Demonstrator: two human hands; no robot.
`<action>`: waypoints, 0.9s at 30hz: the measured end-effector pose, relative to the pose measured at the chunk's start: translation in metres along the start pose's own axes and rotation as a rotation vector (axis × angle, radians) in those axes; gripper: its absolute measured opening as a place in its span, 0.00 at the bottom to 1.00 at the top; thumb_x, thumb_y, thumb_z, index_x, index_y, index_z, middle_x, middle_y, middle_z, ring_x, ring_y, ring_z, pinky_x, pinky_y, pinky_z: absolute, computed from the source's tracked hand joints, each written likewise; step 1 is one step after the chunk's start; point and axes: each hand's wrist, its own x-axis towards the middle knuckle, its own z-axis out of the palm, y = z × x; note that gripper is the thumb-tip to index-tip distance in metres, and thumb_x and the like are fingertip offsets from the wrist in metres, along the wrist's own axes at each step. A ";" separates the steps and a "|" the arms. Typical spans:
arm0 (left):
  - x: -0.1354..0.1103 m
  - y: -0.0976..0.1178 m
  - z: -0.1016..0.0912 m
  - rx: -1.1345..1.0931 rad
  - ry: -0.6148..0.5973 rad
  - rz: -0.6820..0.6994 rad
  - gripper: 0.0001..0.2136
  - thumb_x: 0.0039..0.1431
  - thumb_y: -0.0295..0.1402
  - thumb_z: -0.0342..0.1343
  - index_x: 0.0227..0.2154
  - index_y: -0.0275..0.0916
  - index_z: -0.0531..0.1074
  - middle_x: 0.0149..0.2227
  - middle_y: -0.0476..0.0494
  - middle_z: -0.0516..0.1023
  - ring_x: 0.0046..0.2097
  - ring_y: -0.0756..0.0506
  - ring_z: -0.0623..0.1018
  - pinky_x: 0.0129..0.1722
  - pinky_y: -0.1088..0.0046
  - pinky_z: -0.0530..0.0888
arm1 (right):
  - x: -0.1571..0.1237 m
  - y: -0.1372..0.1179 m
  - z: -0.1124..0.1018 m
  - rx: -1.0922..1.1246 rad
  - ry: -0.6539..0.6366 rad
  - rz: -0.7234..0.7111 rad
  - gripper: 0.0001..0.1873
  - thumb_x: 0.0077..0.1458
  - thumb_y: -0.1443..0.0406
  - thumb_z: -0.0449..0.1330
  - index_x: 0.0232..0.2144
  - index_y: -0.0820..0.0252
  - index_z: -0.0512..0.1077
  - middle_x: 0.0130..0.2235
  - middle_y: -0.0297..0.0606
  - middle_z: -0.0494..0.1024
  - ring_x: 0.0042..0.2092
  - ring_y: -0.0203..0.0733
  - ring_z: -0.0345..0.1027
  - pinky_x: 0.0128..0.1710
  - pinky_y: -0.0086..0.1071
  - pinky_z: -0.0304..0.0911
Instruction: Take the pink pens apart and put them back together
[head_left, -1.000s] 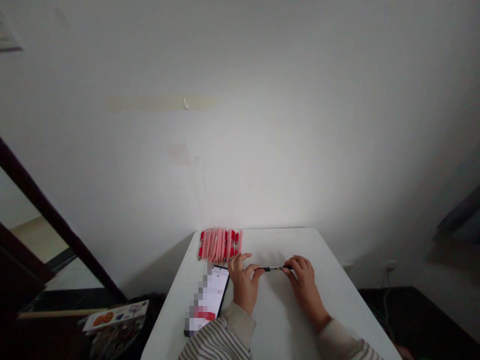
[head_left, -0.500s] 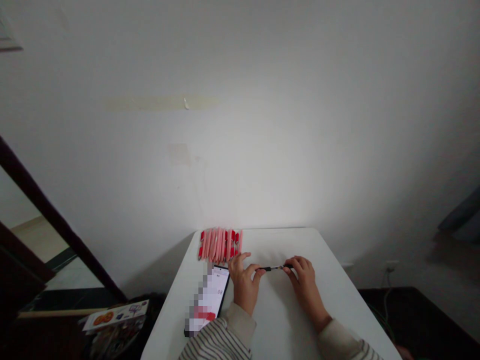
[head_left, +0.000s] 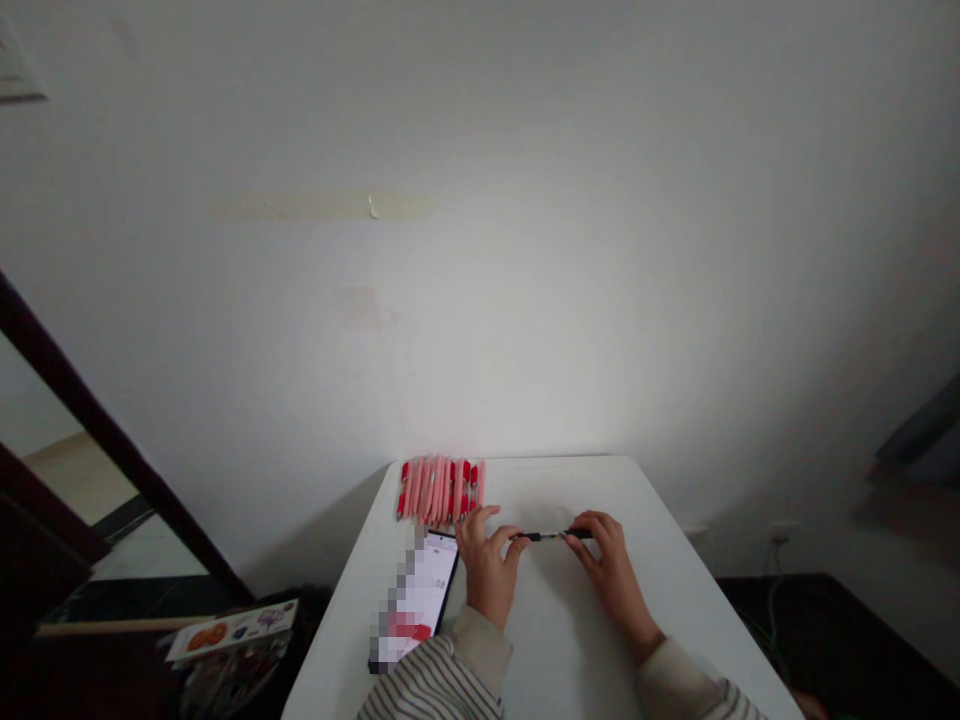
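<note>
A small white surface [head_left: 675, 600] stands pushed against a bare, pale wall [head_left: 480, 250] in a dim room. A slim dark pen [head_left: 551, 537] is held level just above the middle of the surface, its ends pointing left and right, spanning the gap between two hands.

The left hand [head_left: 487, 570] has its grip pinched on the pen's left end between thumb and forefinger, while its other fingers fan out toward the back of the surface. The right hand [head_left: 611, 565] has its grip closed over the pen's right end, fingertips curled together on top. Whether the pen is in one piece or coming apart at its paler middle is too small to tell.

As things lie, this looks like an early stage. Only this one pen is in hand, and a row of pink pens [head_left: 441, 490] lies side by side at the far left edge, just beyond the left hand and untouched by either grip.

A phone [head_left: 424, 590] with a lit screen lies flat beside the left wrist. Striped sleeves [head_left: 442, 685] cover both forearms. Off the surface, at lower left, a printed packet [head_left: 232, 630] sits in shadow under a dark slanting beam [head_left: 97, 430].
</note>
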 end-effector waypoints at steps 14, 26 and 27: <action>0.000 0.000 -0.001 0.003 0.005 -0.001 0.03 0.51 0.36 0.60 0.29 0.47 0.78 0.44 0.44 0.70 0.50 0.41 0.67 0.52 0.50 0.65 | 0.005 -0.005 -0.004 0.365 -0.014 0.176 0.16 0.47 0.51 0.63 0.31 0.57 0.72 0.39 0.41 0.74 0.46 0.48 0.67 0.47 0.41 0.64; -0.003 0.008 -0.001 -0.028 -0.052 0.112 0.04 0.53 0.37 0.58 0.30 0.46 0.76 0.44 0.44 0.70 0.51 0.41 0.67 0.52 0.50 0.67 | 0.008 -0.027 0.006 1.160 -0.035 0.592 0.15 0.47 0.56 0.66 0.36 0.54 0.70 0.39 0.37 0.76 0.44 0.44 0.69 0.45 0.43 0.66; -0.003 0.008 -0.001 -0.035 -0.058 0.116 0.04 0.53 0.36 0.58 0.30 0.46 0.76 0.44 0.44 0.70 0.51 0.41 0.67 0.52 0.50 0.67 | 0.009 -0.028 0.008 1.206 -0.023 0.627 0.15 0.47 0.56 0.66 0.37 0.53 0.70 0.39 0.36 0.76 0.43 0.43 0.70 0.44 0.42 0.67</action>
